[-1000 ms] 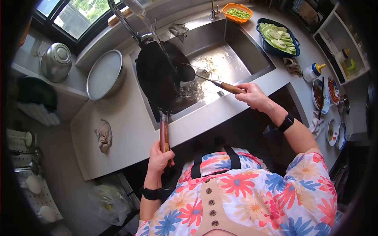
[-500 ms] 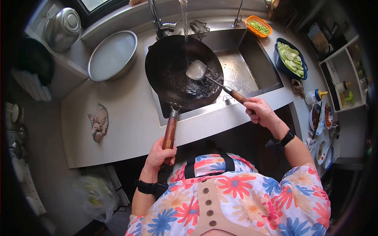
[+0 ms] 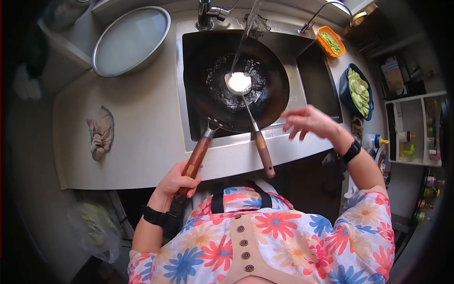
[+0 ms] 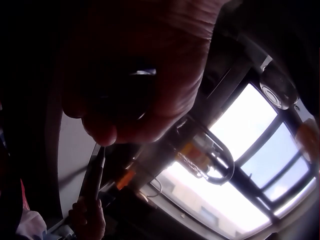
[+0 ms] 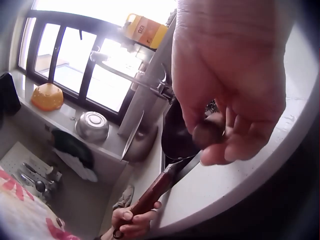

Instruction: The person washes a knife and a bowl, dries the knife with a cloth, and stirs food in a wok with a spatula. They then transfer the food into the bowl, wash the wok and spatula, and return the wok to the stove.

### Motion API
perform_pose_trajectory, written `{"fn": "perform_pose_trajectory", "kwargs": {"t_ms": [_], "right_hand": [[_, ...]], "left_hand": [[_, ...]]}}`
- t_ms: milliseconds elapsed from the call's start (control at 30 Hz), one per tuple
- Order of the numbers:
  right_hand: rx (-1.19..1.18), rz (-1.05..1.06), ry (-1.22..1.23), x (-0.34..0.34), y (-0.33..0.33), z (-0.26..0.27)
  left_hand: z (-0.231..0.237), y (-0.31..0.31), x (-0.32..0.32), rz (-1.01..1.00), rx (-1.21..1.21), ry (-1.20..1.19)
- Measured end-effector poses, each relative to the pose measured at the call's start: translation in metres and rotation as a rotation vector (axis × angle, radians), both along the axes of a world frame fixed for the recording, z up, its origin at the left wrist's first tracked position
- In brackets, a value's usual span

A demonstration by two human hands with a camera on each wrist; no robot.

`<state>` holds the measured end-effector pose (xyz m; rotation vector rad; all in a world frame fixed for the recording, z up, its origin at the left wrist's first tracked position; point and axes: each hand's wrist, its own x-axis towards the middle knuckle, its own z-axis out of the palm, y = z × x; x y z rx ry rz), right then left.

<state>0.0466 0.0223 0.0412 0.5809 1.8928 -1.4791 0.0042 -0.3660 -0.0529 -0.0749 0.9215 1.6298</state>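
Observation:
A black wok (image 3: 278, 78) rests tilted over the left part of the sink (image 3: 309, 61), water running into it. The left hand (image 3: 178, 181) grips its wooden handle (image 3: 198, 154), fingers curled round; the left wrist view shows this hand (image 4: 165, 85) dark and close. A ladle (image 3: 239, 83) lies with its bowl in the wok and its wooden handle (image 3: 263, 154) over the counter edge. Right of that handle the right hand (image 3: 312, 122) hovers with fingers spread and loosely bent. In the right wrist view, the handle's end (image 5: 207, 134) appears beside the right hand (image 5: 230, 85).
A wide metal basin (image 3: 132, 42) stands left of the faucet (image 3: 205, 16); a cloth (image 3: 100, 133) lies on the counter. Right of the sink are an orange basket (image 3: 331, 41), a dark basin of sliced vegetable (image 3: 359, 92) and a yellow-capped bottle (image 3: 373, 140).
The right hand has let go of the ladle, whose handle has swung toward the body. The wok now lies lower and flatter in the sink, with the left hand still on its handle.

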Motion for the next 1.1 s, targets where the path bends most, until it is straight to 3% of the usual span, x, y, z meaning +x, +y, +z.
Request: {"fn": "perform_pose_trajectory", "kwargs": {"t_ms": [167,333,367,433,600,667,700,733,800,867,900,933,967,1033,1067,1100], "right_hand": [[0.114,-0.08,0.303,-0.125,0.076,0.02],[0.109,0.025,0.451,-0.241,0.088,-0.005],[0.154,0.147,0.562,-0.261,0.091,-0.011],[0.096,0.223,0.654,-0.291,0.087,-0.02],[-0.086,0.101,0.63,-0.347,0.092,-0.039],[-0.35,0.369,0.832,-0.352,0.095,-0.033],[-0.358,0.039,0.491,-0.336,0.064,-0.003],[-0.363,0.032,0.479,-0.331,0.063,0.004],[-0.287,0.18,0.612,-0.317,0.063,0.004],[0.067,0.46,0.726,-0.299,0.086,-0.01],[0.243,0.291,0.611,-0.281,0.093,-0.018],[0.462,0.351,0.59,-0.225,0.058,0.012],[0.476,0.506,0.66,-0.187,0.06,0.004],[0.518,0.556,0.452,-0.102,0.019,0.0],[0.511,0.739,0.765,-0.064,0.009,-0.014],[0.525,0.796,0.669,-0.036,-0.014,-0.012]], "left_hand": [[0.004,0.001,-0.004,-0.022,-0.028,-0.035],[0.01,0.002,-0.008,-0.019,-0.055,-0.058],[0.013,0.004,-0.008,-0.028,-0.071,-0.048],[0.015,0.004,-0.008,-0.035,-0.1,-0.054],[0.016,0.004,-0.01,-0.03,-0.116,-0.075],[0.015,0.004,-0.011,-0.044,-0.11,-0.071],[0.014,0.004,-0.011,-0.05,-0.114,-0.071],[0.014,0.004,-0.011,-0.055,-0.119,-0.084],[0.014,0.004,-0.012,-0.045,-0.102,-0.075],[0.014,0.004,-0.01,-0.049,-0.093,-0.078],[0.014,0.004,-0.011,-0.05,-0.112,-0.064],[0.014,0.003,-0.011,-0.049,-0.127,-0.049],[0.013,0.002,-0.011,-0.055,-0.116,-0.049],[0.008,0.001,-0.011,-0.054,-0.084,-0.039],[0.007,0.001,-0.011,-0.059,-0.076,-0.028],[0.008,0.002,-0.011,-0.053,-0.077,-0.034]]}}
